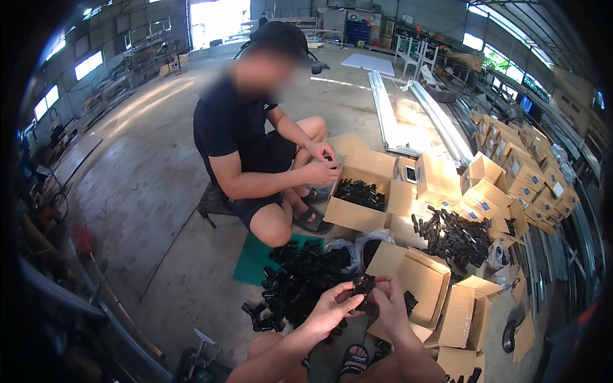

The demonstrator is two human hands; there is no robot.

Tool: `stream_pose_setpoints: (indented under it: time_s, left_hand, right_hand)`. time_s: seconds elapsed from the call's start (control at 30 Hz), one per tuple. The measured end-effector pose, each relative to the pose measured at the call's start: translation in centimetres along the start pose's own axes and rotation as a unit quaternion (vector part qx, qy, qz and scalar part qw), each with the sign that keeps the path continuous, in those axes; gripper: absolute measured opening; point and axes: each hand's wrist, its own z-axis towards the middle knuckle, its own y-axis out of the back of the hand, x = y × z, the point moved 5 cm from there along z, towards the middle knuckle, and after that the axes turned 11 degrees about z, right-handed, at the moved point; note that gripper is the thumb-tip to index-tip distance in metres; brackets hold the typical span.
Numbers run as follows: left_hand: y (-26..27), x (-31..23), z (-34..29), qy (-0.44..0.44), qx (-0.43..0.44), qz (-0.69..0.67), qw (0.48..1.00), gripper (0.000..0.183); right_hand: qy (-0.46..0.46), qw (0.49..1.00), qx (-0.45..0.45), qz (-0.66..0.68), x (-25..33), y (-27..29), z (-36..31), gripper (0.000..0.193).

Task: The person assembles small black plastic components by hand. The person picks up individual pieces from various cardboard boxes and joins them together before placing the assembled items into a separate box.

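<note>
On the workshop's concrete floor (140, 159), a seated co-worker (223, 137) and open cartons (418, 277) flank a black heap (303, 274); left hand (331, 307) and right hand (389, 303) fingers pinch a black fitting (364, 286).

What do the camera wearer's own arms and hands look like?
The left hand and right hand are ungloved. The forearms are bare, with no sleeves in view. No watch, band or marking can be made out on either wrist.
</note>
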Motion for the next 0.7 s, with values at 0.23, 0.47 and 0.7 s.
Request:
stream_pose_setpoints:
  time_s: [0.23,0.47,0.7]
  left_hand:
    - [0.0,0.3,0.3,0.031,0.015,0.003,0.999,0.039]
    - [-0.9,0.2,0.3,-0.016,0.019,-0.004,1.0,0.028]
    - [-1.4,-1.0,-0.3,-0.042,0.036,0.101,0.993,0.044]
  right_hand:
    - [-0.133,0.982,0.061,0.12,0.1,1.4,1.1,0.045]
    - [-0.102,0.981,0.085,0.145,0.9,1.6,0.9,0.046]
    - [-0.034,0.998,0.017,0.043,1.3,1.5,0.2,0.042]
